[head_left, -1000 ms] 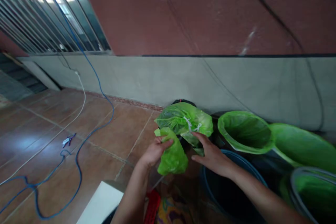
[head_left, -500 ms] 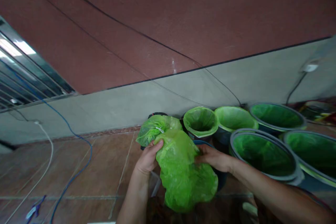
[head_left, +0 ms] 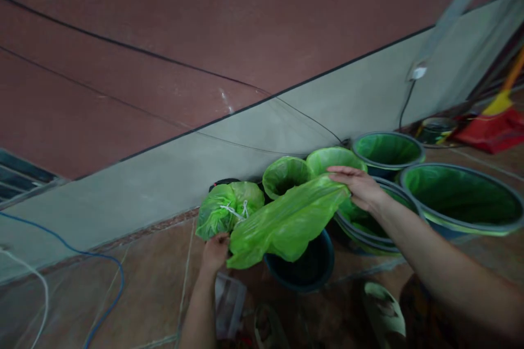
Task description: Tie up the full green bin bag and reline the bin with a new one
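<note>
I held a thin green bag (head_left: 286, 223) of crinkled, translucent plastic, stretched into a slack, tilted band between my hands. My left hand (head_left: 215, 251), low and near, had its fingers curled tight on the bag's left corner. My right hand (head_left: 360, 185), higher and farther right, gripped the opposite edge, fingers laid together over the film. The bag hung just above a round, dark blue bucket (head_left: 305, 278) with a smooth rim. A knotted green bag (head_left: 225, 210) sat beside my left hand. Round green-lined buckets (head_left: 462, 199) stood to the right.
</note>
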The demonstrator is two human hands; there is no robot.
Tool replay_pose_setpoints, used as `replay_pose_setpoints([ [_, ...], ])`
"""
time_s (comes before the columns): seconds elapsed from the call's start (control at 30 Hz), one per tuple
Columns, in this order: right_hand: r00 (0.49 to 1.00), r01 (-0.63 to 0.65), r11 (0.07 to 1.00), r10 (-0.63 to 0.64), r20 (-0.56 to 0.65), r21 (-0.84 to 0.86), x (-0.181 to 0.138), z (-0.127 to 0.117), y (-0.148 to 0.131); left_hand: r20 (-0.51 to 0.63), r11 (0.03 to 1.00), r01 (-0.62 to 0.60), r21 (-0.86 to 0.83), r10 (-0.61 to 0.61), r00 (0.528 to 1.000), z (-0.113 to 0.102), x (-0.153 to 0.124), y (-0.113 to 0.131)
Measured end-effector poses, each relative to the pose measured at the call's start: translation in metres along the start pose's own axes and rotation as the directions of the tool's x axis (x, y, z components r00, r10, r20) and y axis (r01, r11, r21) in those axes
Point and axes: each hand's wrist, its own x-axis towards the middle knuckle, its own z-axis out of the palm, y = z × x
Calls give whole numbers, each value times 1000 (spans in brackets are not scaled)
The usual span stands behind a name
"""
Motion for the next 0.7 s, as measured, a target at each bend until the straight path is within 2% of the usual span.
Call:
replay_pose_setpoints([
  [0.07, 991, 123, 992, -123, -54, 7, 0, 1, -6, -75, 996, -18, 85, 25, 997, 8, 6, 8],
  [0.1, 982, 184, 983, -184, -38, -15, -3, 3, -9, -89, 998, -14, 62, 20, 996, 13, 7, 15],
  [0.17, 958, 279, 956, -271, 96, -87, -16, 15, -10, -38, 989, -7, -151, 1, 999, 24, 3, 33],
  [0.23, 903, 360, 917, -297, 311, -170, -38, 35, -2, 98, 876, 34, -481, 16, 995, 35, -9, 56],
  [0.27, 850, 434, 874, -317, 420, -218, -51, 47, 5, 173, 783, 72, -618, 46, 984, 41, -17, 68],
  [0.33, 724, 557, 764, -253, 642, -326, -75, 70, 24, 360, 667, 195, -719, 117, 926, 52, -35, 89],
  [0.4, 578, 678, 646, -173, 798, -351, -95, 86, 46, 476, 670, 255, -697, 167, 863, 64, -50, 102],
  [0.47, 490, 751, 556, -109, 865, -355, -108, 95, 64, 512, 727, 238, -645, 179, 840, 76, -60, 106],
  [0.5, 463, 773, 527, -88, 882, -354, -112, 96, 71, 523, 757, 225, -614, 176, 834, 82, -63, 105],
  [0.57, 432, 787, 507, -48, 901, -351, -119, 96, 80, 545, 794, 211, -570, 174, 820, 89, -64, 101],
  [0.6, 432, 777, 517, -22, 902, -359, -122, 95, 83, 542, 798, 204, -567, 176, 822, 90, -62, 99],
  [0.63, 450, 751, 536, 10, 893, -385, -125, 93, 85, 521, 792, 190, -581, 182, 834, 90, -60, 98],
  [0.7, 529, 668, 566, 95, 843, -483, -130, 90, 89, 434, 754, 155, -638, 186, 882, 83, -52, 96],
])
